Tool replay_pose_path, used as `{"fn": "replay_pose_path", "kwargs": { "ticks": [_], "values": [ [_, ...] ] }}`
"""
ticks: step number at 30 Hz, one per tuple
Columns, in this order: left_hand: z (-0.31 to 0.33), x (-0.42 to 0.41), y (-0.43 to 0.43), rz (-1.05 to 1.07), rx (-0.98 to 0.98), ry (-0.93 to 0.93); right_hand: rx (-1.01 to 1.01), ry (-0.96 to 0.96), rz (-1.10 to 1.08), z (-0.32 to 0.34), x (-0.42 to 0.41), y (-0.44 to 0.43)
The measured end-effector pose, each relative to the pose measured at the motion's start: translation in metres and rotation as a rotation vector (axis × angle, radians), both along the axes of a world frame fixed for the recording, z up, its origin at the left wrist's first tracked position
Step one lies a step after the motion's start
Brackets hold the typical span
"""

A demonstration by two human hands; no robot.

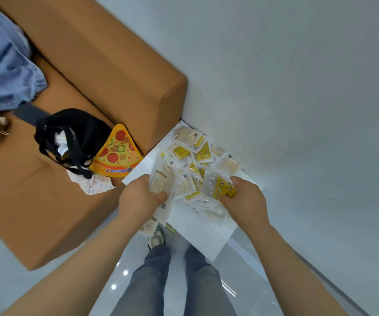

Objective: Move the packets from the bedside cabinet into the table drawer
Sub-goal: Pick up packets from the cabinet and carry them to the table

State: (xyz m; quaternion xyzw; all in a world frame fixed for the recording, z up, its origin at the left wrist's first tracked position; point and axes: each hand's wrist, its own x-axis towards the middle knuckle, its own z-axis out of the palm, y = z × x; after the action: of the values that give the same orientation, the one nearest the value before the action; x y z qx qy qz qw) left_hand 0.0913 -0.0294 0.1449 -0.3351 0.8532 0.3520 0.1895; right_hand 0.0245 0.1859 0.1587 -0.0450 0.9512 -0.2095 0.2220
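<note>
A heap of small yellow and white packets (pixel 194 156) lies on the white top of the bedside cabinet (pixel 203 236), which stands against the wall. My left hand (pixel 136 199) is shut on a bunch of pale packets (pixel 161 181) at the left edge of the heap. On the right side of the heap, my right hand (pixel 245 201) grips a yellow packet (pixel 220 187) together with some clear ones. A few packets hang below my left hand, over the cabinet's edge. No table drawer is in view.
A brown bed (pixel 47 201) with a tall headboard (pixel 106 53) fills the left. On it lie a black bag (pixel 74 135), a pizza-slice pouch (pixel 118 153), a crumpled tissue (pixel 92 184) and blue cloth (pixel 4 65). My legs and a shoe (pixel 156 238) stand on glossy floor.
</note>
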Motion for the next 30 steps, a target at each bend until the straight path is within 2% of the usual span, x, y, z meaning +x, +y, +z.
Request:
{"fn": "replay_pose_path", "kwargs": {
  "ticks": [4, 7, 16, 21, 30],
  "values": [
    [0.031, 0.032, -0.002, -0.05, -0.094, -0.016, 0.04, 0.03, 0.165, 0.02, 0.02, -0.009],
    [0.044, 0.061, 0.0, -0.001, -0.132, -0.033, 0.031, 0.036, 0.292, 0.026, 0.033, -0.015],
    [0.061, 0.154, 0.026, 0.338, -0.158, -0.02, 0.03, 0.059, 0.694, 0.046, 0.06, -0.032],
    [0.062, 0.209, 0.032, 0.479, -0.151, -0.08, 0.101, 0.085, 0.945, 0.055, 0.085, -0.058],
    [0.062, 0.318, 0.02, 0.728, -0.163, -0.135, 0.088, 0.082, 1.221, 0.051, 0.172, -0.129]
  ]
}}
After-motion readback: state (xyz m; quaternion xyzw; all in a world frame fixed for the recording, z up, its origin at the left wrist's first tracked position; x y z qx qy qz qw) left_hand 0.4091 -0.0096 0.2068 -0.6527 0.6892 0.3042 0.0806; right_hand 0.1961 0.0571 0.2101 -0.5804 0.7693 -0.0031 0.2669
